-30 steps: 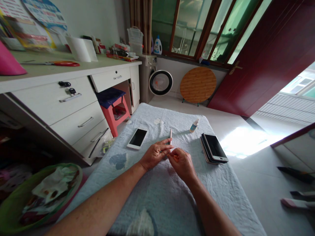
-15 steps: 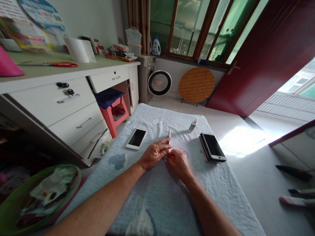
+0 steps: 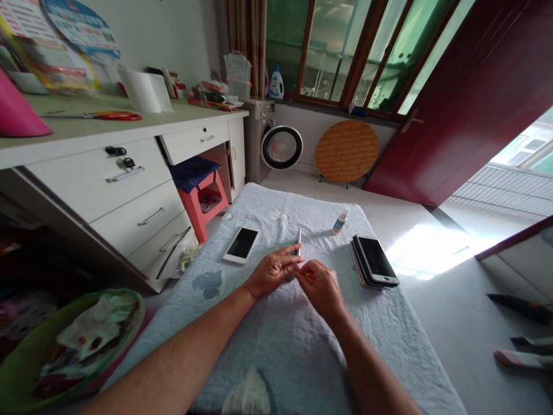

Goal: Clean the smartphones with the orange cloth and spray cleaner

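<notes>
Across the near surface: wrinkled blue-grey cloth (image 3: pixel 389 323) with dark and pale patches.
Basin: left of the cloth, a green basin (image 3: pixel 17 363) holds crumpled pieces.
Left hand (image 3: pixel 273 274): fingers grasp a slim pinkish object (image 3: pixel 299 236), seen edge-on over the cloth's middle.
Right hand (image 3: pixel 318 282): fingers curled in at the object's near end; whether they pinch anything, I cannot tell.
White phone (image 3: pixel 241 245): flat, screen up, left of the hands.
Phone stack (image 3: pixel 377 260): near the cloth's right edge, a white-framed one uppermost.
Bottle (image 3: pixel 340 221): small, upright, beyond the stack.
Desk (image 3: pixel 133 213): white drawers, keys in one lock; red-handled scissors (image 3: pixel 116 116) and a paper roll (image 3: pixel 142 92) on top.
Stool (image 3: pixel 207 199): red, blue-cushioned, partly under the desk.
Washing machine (image 3: pixel 259 127): round door swung open.
Round wooden board (image 3: pixel 347 150): upright below the window (image 3: pixel 330 52).
Door (image 3: pixel 444 109): dark red; bright light falls on the floor (image 3: pixel 427 253) nearby.
</notes>
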`<state>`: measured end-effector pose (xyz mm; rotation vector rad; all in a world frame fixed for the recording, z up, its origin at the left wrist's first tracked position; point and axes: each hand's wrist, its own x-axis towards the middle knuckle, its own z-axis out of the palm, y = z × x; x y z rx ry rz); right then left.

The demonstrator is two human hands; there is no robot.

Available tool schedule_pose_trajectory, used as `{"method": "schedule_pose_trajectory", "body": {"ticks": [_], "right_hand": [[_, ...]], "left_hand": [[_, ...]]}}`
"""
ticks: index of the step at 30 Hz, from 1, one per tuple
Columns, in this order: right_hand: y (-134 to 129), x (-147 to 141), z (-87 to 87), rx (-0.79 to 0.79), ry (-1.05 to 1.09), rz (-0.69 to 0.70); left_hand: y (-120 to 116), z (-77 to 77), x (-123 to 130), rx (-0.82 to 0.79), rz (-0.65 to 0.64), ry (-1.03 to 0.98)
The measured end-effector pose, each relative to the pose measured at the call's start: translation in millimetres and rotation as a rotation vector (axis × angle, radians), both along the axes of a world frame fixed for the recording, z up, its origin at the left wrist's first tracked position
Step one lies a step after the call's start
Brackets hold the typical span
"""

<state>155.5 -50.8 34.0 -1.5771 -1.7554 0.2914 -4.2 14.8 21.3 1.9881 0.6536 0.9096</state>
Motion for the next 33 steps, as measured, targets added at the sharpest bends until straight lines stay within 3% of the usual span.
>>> {"method": "schedule_pose_trajectory", "body": {"ticks": [7,21,33], "right_hand": [[1.8,0.9,-1.9,-0.009,0.050,-0.004],[7.7,-2.1,-24.0,-0.059,-0.220,0.002],[-0.7,-0.2,0.8,0.035,0.024,0.030]], "left_hand": [[-1.1,3.5,-0.6,-0.006,0.001,0.001],[1.1,-3.1,0.6,0.037,0.025,0.013],[-0.4,1.9,-2.2,0.013,0.003,0.020]]}}
